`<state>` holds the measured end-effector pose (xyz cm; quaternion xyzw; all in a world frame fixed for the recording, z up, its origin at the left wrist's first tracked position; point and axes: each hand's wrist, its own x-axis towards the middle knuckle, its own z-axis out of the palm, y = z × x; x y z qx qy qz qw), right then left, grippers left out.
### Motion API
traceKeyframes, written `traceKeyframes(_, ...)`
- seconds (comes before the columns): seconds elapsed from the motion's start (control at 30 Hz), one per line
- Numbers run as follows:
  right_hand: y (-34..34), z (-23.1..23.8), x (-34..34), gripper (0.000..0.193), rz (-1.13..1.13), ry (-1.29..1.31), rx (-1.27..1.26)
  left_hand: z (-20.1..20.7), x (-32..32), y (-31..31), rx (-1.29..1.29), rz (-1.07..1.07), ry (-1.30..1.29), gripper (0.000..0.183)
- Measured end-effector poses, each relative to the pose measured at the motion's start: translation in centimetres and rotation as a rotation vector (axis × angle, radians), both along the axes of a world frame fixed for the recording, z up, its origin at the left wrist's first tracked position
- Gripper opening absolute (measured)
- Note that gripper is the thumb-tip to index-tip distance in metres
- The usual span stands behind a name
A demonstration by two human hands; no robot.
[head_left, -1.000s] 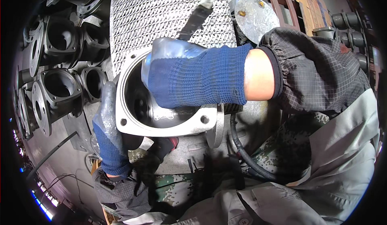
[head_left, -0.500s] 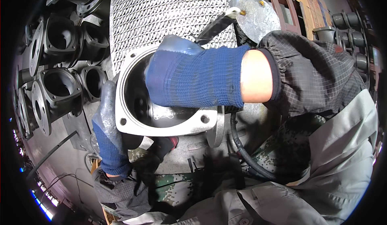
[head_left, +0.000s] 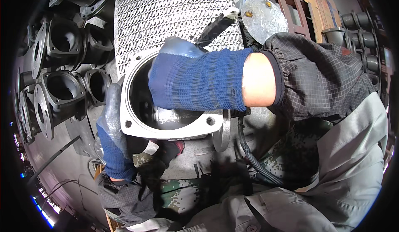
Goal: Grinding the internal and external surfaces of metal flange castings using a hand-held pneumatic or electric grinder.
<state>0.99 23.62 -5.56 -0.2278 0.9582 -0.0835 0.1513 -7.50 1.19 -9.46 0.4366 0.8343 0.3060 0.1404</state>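
A cast-metal valve body point(head_left: 174, 133) with a square, bolt-holed flange and a round bore faces up in front of me. My left hand point(head_left: 111, 113), in a blue knit glove with a grey coating, holds the flange's left side; its fingertips are hidden behind the casting. Gloved the same way, my right hand point(head_left: 178, 74) reaches across the bore and covers part of it. It is closed round a black tool with a white end point(head_left: 217, 27), which sticks out beyond the knuckles to the upper right. The tool's working end is out of sight.
Under the casting lies a ribbed metal mesh surface point(head_left: 174, 12). A round metal disc point(head_left: 264, 20) sits right of it. Several similar castings point(head_left: 62, 86) stand at left. A black corrugated hose point(head_left: 253, 159) curves near my legs. A red-brown slatted frame point(head_left: 293, 7) stands at far right.
My right hand and forearm have shifted slightly left, and the tool's white end has moved left with them. My left hand keeps its hold on the casting.
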Motion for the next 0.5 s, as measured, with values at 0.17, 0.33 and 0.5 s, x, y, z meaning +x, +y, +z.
traceKeyframes(0.17,1.3,4.3,1.3,0.004,0.051,0.068,0.14,0.5,0.3,1.0,-0.118,0.001,-0.03,0.046)
traceKeyframes(0.33,4.2,5.2,3.9,0.006,-0.197,0.404,-0.158,1.8,0.8,1.8,0.102,-0.036,-0.026,0.043)
traceKeyframes(0.5,6.2,4.4,10.9,0.026,-0.763,0.317,-0.714,0.7,0.8,2.0,0.108,-0.001,-0.177,0.05)
